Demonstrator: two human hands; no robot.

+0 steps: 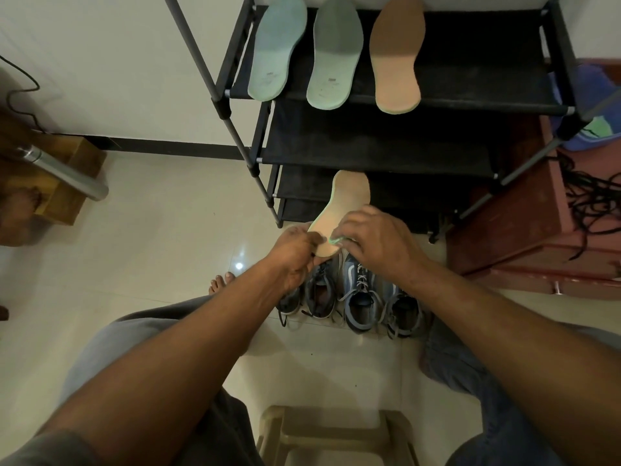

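"Stool point(331, 428) nearest, pale plastic. What lies past it?"
"Four sneakers point(361, 297) in a row on the floor, just before the shoe rack point(376, 156)."
"And the hands?"
"Above the sneakers. The left hand point(292, 255) pinches the heel end of a tan insole point(346, 203); the right hand point(376, 240) holds that same end, fingers curled."
"Farther back?"
"On the top shelf lie a pale green insole point(277, 48), a second green insole point(334, 55) and a spare tan insole point(398, 55)."

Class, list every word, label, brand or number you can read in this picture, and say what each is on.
No text reads clearly.
Left green insole: small heel print, too blurred to read.
Middle green insole: small heel print, too blurred to read.
Held tan insole, shoes: no text visible.
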